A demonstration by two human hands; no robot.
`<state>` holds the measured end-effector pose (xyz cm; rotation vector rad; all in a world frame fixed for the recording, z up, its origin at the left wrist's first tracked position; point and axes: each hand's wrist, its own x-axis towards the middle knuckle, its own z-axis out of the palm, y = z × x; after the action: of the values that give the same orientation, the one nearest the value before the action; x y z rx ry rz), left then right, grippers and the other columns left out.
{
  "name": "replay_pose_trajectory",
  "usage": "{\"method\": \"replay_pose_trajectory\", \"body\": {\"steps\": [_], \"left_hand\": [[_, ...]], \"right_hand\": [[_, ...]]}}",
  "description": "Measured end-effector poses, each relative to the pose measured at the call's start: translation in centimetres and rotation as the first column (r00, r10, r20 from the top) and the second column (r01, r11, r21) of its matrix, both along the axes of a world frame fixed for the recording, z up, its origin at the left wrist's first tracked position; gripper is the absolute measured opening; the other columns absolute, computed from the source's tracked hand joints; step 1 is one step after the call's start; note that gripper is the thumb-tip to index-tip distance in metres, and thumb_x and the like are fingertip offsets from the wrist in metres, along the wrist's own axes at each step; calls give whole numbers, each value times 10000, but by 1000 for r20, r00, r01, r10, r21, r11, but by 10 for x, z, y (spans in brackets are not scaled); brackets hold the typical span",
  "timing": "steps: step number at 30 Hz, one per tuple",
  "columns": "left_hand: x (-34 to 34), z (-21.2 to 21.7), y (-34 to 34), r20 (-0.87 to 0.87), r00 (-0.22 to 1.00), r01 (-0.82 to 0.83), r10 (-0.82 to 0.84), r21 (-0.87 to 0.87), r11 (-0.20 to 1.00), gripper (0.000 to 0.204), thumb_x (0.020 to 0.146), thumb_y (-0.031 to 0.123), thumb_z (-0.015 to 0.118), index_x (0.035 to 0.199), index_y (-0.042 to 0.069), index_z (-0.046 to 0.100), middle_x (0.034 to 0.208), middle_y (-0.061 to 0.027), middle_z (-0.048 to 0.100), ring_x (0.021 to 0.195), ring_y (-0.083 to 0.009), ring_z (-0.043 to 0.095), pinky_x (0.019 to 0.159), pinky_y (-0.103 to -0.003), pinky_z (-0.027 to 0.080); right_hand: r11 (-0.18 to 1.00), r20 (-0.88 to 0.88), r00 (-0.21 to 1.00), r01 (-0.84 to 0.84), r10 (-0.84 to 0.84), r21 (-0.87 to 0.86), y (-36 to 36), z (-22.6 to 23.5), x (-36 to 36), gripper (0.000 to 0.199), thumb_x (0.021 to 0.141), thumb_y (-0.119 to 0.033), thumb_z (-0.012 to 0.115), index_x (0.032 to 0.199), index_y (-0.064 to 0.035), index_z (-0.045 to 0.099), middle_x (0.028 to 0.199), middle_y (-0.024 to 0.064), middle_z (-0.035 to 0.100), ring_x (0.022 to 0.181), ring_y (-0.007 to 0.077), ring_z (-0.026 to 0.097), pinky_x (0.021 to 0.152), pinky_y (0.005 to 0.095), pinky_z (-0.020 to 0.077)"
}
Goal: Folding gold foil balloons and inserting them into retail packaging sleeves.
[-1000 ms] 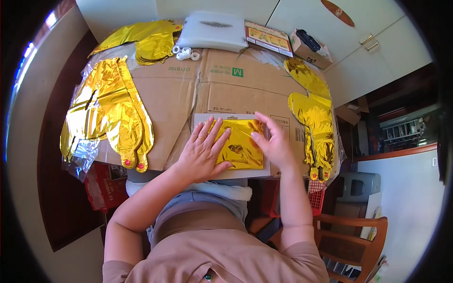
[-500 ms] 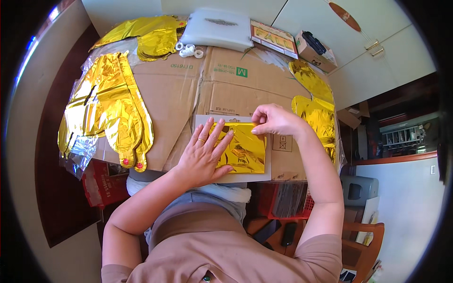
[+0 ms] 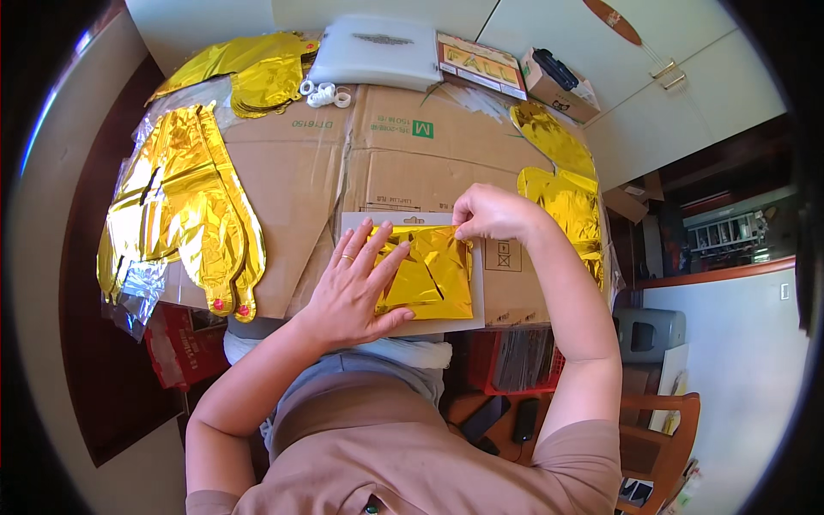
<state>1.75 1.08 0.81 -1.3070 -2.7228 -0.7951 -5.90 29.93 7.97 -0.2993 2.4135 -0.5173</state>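
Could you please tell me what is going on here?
A person's left hand rests spread on a folded, shiny gold foil piece, lying on a pale rectangular card. The right hand is at the foil's upper right corner, apparently pinching it. Beneath is a brown cardboard sheet, with larger flat gold foil shapes to the left and right.

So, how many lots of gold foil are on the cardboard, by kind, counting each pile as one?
Spread-out piles: 3 (left pile, back-left pile, right pile)
Folded gold foil, under the left hand: 1
Total: 4
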Motion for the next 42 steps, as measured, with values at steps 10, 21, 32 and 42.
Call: {"method": "replay_pose_trajectory", "body": {"steps": [10,21,32,42], "left_hand": [[1,-3,12,-94,996,-22,12,-108,994,877,932,641,549,1559,50,387,1638,-262,279,1531,-462,221,1248,-565,143],[2,-4,15,-125,992,-29,7,-173,984,881,961,662,479,1577,44,361,1636,-294,264,1536,-467,211,1244,-565,143],[1,-2,17,-108,994,-40,19,-203,978,865,955,656,495,1589,83,362,1640,-291,259,1541,-466,198,1245,-570,127],[0,-4,16,-103,995,-37,19,-180,983,827,938,651,525,1585,153,396,1639,-287,266,1538,-465,207,1243,-571,130]], "right_hand": [[989,1,998,64,-64,-131,8,-8,6,246,828,-116,784,1014,19,699,836,100,732,789,194,693,731,335,541],[822,-575,588,397,-569,-408,1,-22,107,224,940,-116,687,1149,-40,666,951,117,696,838,281,688,746,384,547],[684,-587,354,429,-728,-590,-31,-66,122,88,908,-109,741,933,-26,728,842,88,670,713,252,664,641,374,512],[664,-622,268,466,-736,-585,-35,-88,116,87,848,-140,799,880,-89,737,820,34,668,725,227,647,694,379,479]]}}
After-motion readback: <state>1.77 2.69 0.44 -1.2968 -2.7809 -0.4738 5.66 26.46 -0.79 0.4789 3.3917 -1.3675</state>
